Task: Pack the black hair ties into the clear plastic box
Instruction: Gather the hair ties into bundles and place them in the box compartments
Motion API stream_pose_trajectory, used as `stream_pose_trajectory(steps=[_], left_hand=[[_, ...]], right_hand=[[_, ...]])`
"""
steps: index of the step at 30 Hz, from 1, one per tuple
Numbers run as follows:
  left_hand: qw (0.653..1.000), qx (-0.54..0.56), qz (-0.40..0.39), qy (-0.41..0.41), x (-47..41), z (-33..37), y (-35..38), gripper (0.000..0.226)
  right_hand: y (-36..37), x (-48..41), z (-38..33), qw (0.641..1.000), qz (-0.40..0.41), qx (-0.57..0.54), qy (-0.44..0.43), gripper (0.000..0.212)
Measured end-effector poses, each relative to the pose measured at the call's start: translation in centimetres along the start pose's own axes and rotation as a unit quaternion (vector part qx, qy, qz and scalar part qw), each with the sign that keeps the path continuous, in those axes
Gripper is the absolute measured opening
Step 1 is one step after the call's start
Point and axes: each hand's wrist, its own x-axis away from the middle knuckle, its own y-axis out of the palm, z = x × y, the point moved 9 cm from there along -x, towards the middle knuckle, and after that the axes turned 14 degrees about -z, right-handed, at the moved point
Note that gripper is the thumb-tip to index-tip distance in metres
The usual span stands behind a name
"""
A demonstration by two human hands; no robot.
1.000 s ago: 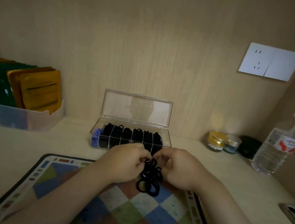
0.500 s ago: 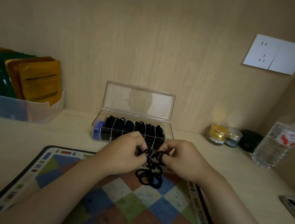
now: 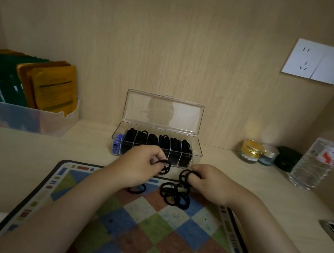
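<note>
**Both hands hold ties in front of the open box**

The left hand [image 3: 138, 166] hangs over the far edge of the mat [image 3: 157, 234], its fingers curled round a small bunch of black ties [image 3: 164, 166] pinched at the fingertips. The right hand [image 3: 209, 183] is just to its right. Its fingers are curled too, and they pinch a second bunch [image 3: 185, 175] that hangs down to a pile [image 3: 174, 196] of ties on the mat. The two bunches are apart, with a gap between them. One loose tie [image 3: 137, 188] lies flat on the mat, partly under the left wrist.

The box [image 3: 199, 150] stands on the desk [image 3: 17, 159], just beyond the hands and touching neither. Its lid [image 3: 164, 111] stands upright against the back wall. Dividers split the box into a row of compartments, and most of them are packed with black ties. The leftmost one holds something blue [image 3: 117, 145]. How full each compartment is cannot be told.

Far left, a pale bin [image 3: 23, 119] holds green and orange packets [image 3: 53, 87] standing on edge. Far right, a gold jar [image 3: 251, 150], a blue jar [image 3: 268, 155] and a black case [image 3: 287, 158] sit in a row by the wall, with a water bottle [image 3: 322, 156] to their right. A white socket plate [image 3: 319, 62] is on the wall above them.
</note>
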Motion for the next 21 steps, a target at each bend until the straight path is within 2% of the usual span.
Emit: stream_pose_trajectory(steps=[3,6,8,10,13,16,19,21], left_hand=[[0.998,-0.05,0.011,-0.023,0.0,-0.4,0.2,0.011],[0.998,-0.063,0.005,-0.03,0.0,-0.2,0.1,0.014],[0.999,-0.038,0.0,-0.027,0.0,0.0,-0.1,0.014],[1.0,0.008,-0.006,-0.021,0.2,0.3,-0.6,0.013],[0.999,0.048,-0.013,-0.019,0.8,0.9,-2.6,0.013],[0.994,0.03,-0.093,-0.051,2.1,0.5,-3.6,0.015],[0.974,-0.033,-0.2,-0.103,3.0,-1.0,-2.2,0.015],[0.962,-0.063,-0.232,-0.126,3.0,-1.8,-1.3,0.017]], right_hand=[[0.1,0.0,-0.6,1.0,-0.008,0.016,-0.01,0.02],[-0.3,0.1,-0.6,0.999,-0.002,-0.019,-0.03,0.007],[-0.8,0.1,-0.5,0.998,0.024,-0.029,-0.041,0.017],[-1.2,0.1,-0.4,0.996,0.037,-0.069,-0.05,0.018],[-0.9,0.0,-0.7,0.996,0.015,-0.069,-0.059,0.028],[0.3,-0.3,-1.1,0.998,-0.023,0.03,-0.051,0.035],[0.2,-0.5,-1.6,0.996,0.011,0.075,-0.052,0.029],[0.0,-0.4,-2.2,0.992,0.032,0.105,-0.066,0.021]])
